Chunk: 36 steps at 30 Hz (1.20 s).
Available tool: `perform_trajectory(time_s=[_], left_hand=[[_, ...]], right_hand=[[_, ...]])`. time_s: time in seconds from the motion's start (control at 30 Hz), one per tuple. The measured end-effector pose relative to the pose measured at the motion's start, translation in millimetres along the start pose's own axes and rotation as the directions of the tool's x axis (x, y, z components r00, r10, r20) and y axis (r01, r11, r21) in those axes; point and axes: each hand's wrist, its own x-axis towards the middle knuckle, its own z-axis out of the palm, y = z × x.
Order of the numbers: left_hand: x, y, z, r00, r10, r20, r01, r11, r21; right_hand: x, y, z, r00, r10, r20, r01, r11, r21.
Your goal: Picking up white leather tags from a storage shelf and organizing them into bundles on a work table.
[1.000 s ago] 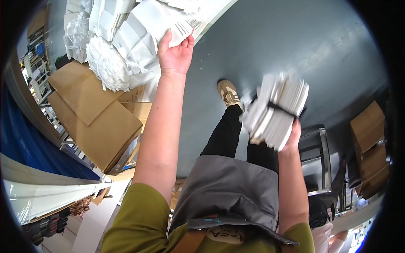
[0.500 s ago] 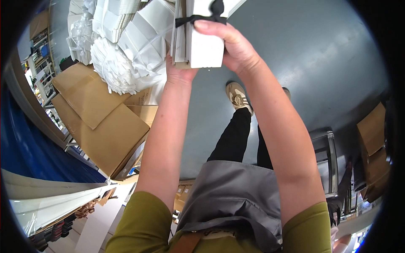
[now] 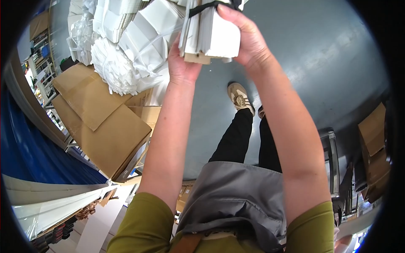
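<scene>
A bundle of white flat cardboard pieces (image 3: 223, 36), tied with a black band (image 3: 202, 7) and showing some brown card at its bottom edge, is up at the top middle. My right hand (image 3: 247, 40) grips it from the right, thumb on top near the band. My left hand (image 3: 181, 63) supports its left side, fingers partly hidden behind it. Just left of my hands lie plastic-tied stacks of white card pieces (image 3: 143, 38) and a crumpled-looking white bundle (image 3: 112, 67).
Brown cartons (image 3: 101, 139) sit at left, beside a blue sheet (image 3: 25, 147). A metal frame (image 3: 331, 164) and more cartons (image 3: 371, 147) are at right. My shoe (image 3: 239, 97) stands on the grey floor (image 3: 312, 55).
The tied bundle came up from low right to the top middle between my hands, my left hand joining on it. Over the last half second it shifted slightly right.
</scene>
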Motion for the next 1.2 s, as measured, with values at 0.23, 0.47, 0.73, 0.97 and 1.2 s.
perform_trajectory(time_s=[0.23,0.47,0.73,0.97,1.2], left_hand=[[-2,1,-10,0.969,-0.017,-0.245,0.015,1.0,-0.009],[-3,2,-9,0.983,0.002,-0.181,0.013,0.996,0.084],[-1,3,-17,0.984,-0.033,-0.176,0.05,0.995,0.089],[-5,-1,-15,0.989,0.103,-0.105,-0.07,0.958,0.278],[-6,0,-6,0.983,0.006,-0.182,0.02,0.989,0.146]], right_hand=[[22,-35,12,0.995,0.098,0.009,-0.097,0.995,-0.03],[43,-27,2,0.984,0.166,0.069,-0.166,0.986,-0.011],[43,-20,-2,0.986,0.124,0.113,-0.138,0.982,0.131],[41,-16,13,0.995,0.085,0.045,-0.092,0.978,0.189],[39,-20,22,0.999,0.022,0.028,-0.028,0.974,0.223]])
